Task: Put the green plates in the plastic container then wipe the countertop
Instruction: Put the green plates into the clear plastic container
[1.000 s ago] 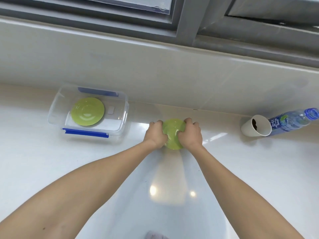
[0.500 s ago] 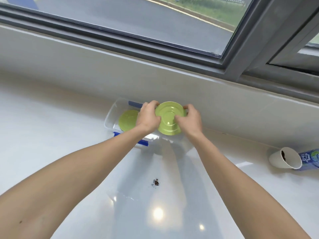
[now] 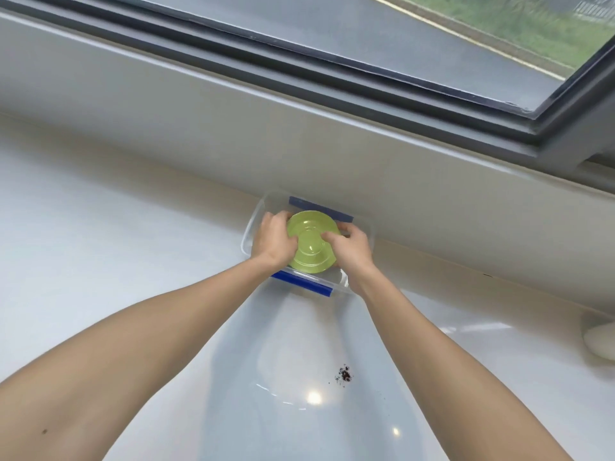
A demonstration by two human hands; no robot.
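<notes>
Both hands, left hand [image 3: 273,239] and right hand [image 3: 351,249], fingers clamped on a round green plate [image 3: 311,244], face up, over a clear plastic container [image 3: 250,227] on a glossy white counter [image 3: 133,261] below a window [image 3: 366,38].

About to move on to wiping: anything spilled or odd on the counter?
Yes: a small patch of dark crumbs lies on the white countertop, near the right forearm. Both hands hold the green plate over the plastic container.

A round, glossy green plate [image 3: 311,242] with concentric rings sits over the clear plastic container [image 3: 251,232], which has blue clips and lies at the white countertop's [image 3: 133,254] twelve o'clock edge.
</notes>
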